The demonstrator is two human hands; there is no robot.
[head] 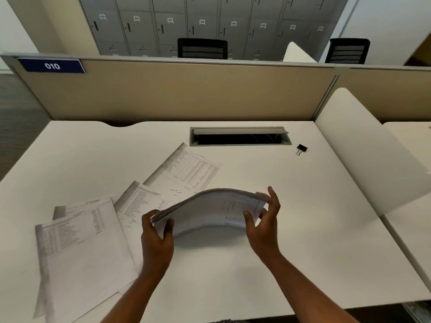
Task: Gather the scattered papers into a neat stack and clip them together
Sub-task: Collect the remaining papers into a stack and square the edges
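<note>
A thick bundle of printed papers [207, 209] is held above the white desk [303, 229], bowed upward in the middle. My left hand [156, 238] grips its left end and my right hand [263, 222] grips its right end. Several loose printed sheets lie on the desk: one [186, 170] behind the bundle, one [140, 201] to its left, and overlapping ones [79, 248] at the front left. A black binder clip [301, 149] lies alone at the back right of the desk.
A grey cable hatch [240, 136] sits open at the back of the desk. A beige partition [186, 89] closes off the back, and a white curved divider [363, 148] stands on the right. Black chairs and grey lockers are beyond.
</note>
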